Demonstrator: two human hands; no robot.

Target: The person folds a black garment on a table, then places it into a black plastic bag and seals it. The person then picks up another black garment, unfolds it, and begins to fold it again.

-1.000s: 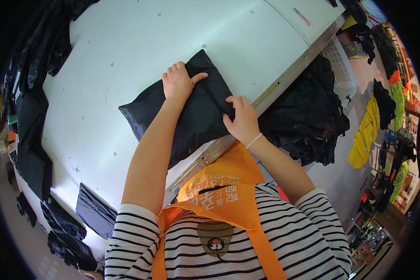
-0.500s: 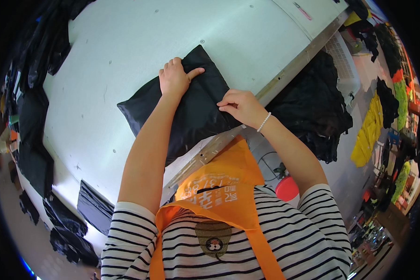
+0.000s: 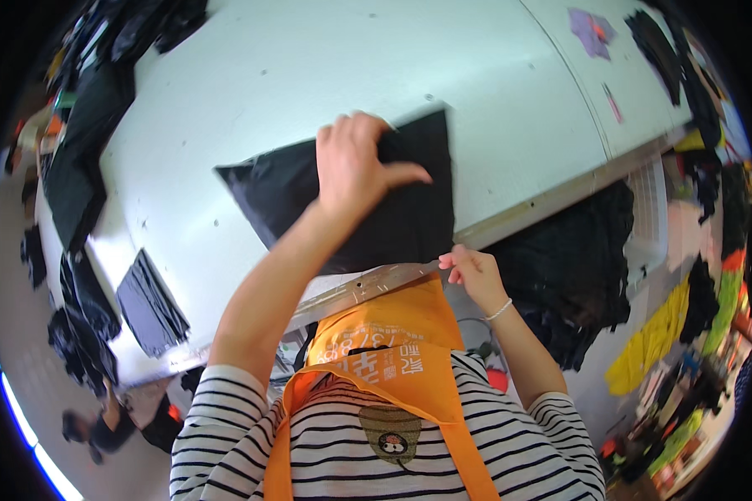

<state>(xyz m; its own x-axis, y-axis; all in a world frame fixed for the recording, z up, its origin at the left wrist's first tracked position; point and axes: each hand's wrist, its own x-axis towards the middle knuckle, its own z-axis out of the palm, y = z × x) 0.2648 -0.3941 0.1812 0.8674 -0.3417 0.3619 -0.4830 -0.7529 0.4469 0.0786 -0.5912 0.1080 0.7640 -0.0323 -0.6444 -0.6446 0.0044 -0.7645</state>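
Observation:
A flat, folded black cloth piece (image 3: pixel 409 196) lies at the near edge of the white table, one pointed corner to the left and one at the far right. My left hand (image 3: pixel 349 171) rests on top of it, thumb stretched out to the right and fingers slightly bent. Just off the cloth's near right corner, by the table rim, is my right hand (image 3: pixel 474 275). Its thumb and fingers are pinched together; whatever they hold, if anything, is too small to make out.
Black garments (image 3: pixel 568 259) are heaped beside a white crate (image 3: pixel 647 213) right of the table (image 3: pixel 292 50). Pink-handled snips (image 3: pixel 613 102) and a purple cloth (image 3: pixel 591 33) lie far right. Folded dark cloth (image 3: pixel 150 305) sits left. A person (image 3: pixel 117 426) is at lower left.
The black cloth has turned and lies flatter, its far corner now farther right. My right hand has moved off the cloth toward me and right; my left hand stays on it, thumb spread.

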